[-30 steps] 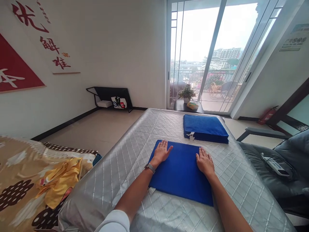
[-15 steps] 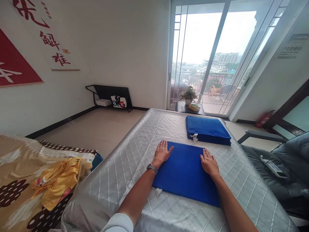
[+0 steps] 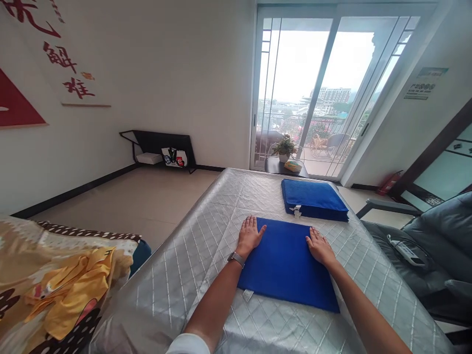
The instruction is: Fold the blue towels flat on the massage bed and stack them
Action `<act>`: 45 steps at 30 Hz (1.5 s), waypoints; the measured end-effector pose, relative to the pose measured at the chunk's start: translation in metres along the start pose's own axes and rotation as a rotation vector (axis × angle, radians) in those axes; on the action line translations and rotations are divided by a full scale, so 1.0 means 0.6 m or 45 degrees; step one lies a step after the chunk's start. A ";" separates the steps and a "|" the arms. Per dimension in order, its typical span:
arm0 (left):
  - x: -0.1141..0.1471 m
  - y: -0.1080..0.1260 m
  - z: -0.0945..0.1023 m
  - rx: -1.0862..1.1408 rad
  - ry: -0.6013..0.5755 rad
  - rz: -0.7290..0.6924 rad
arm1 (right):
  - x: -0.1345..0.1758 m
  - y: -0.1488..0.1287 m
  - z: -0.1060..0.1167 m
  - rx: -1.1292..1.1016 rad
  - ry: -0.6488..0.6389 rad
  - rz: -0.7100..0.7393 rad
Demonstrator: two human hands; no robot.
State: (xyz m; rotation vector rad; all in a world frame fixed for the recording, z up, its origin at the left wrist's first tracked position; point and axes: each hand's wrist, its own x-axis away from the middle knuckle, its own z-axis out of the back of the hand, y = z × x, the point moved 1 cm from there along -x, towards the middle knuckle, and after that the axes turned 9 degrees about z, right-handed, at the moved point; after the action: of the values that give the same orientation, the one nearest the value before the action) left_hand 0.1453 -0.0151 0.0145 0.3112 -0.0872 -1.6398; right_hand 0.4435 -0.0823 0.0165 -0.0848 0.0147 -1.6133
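Observation:
A flat blue folded cloth [image 3: 285,263] lies in front of me on a table with a silver quilted cover [image 3: 177,260]. A small white label pokes out at its near left corner. My left hand [image 3: 250,235], with a watch at the wrist, rests flat along the cloth's left edge, fingers stretched out. On the opposite edge lies my right hand [image 3: 320,247], also flat with fingers extended. Neither hand grips anything. Just beyond the cloth sits a neat stack of blue folded cloths [image 3: 313,196], with white labels at its front left corner.
To the left, a yellow garment [image 3: 79,290] lies on a patterned blanket [image 3: 22,246]. A dark armchair [image 3: 435,236] on the right bears a white power strip [image 3: 407,253]. Past the table's far end stands a small black table [image 3: 273,166] with a potted plant [image 3: 284,146].
The view has turned slightly to the right, so the room appears shifted left. Both hands stay flat on the cloth's side edges, and the cloth keeps its place on the table.

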 end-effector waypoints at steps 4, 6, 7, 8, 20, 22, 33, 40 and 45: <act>0.000 0.000 -0.004 -0.004 0.011 0.003 | 0.004 0.002 0.002 0.016 -0.015 0.024; 0.000 0.000 -0.006 -0.004 0.013 0.005 | 0.010 -0.001 -0.001 0.043 -0.021 0.035; 0.000 0.000 -0.006 -0.003 0.012 0.005 | 0.013 -0.003 -0.003 0.053 -0.016 0.031; 0.000 0.000 -0.006 -0.001 0.011 0.005 | 0.017 -0.004 -0.006 0.057 -0.005 0.023; -0.001 -0.004 0.000 -0.080 -0.054 -0.009 | 0.036 -0.023 -0.001 -0.036 0.066 0.006; -0.002 -0.006 0.000 -0.102 -0.065 -0.007 | 0.037 -0.025 0.003 -0.065 0.059 -0.004; 0.027 0.111 0.014 -0.066 -0.058 -0.307 | 0.041 -0.033 0.006 -0.115 0.087 0.000; 0.069 0.291 -0.041 0.124 -0.134 -0.654 | 0.048 -0.027 0.007 -0.032 0.046 0.071; 0.071 0.262 -0.063 0.119 -0.102 -0.599 | 0.045 -0.030 0.008 -0.057 0.062 0.050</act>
State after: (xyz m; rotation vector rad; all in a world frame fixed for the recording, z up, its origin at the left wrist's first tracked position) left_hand 0.3038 -0.0677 0.0100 0.3556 -0.1607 -2.1194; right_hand 0.4249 -0.1085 0.0235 -0.0795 0.0902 -1.5754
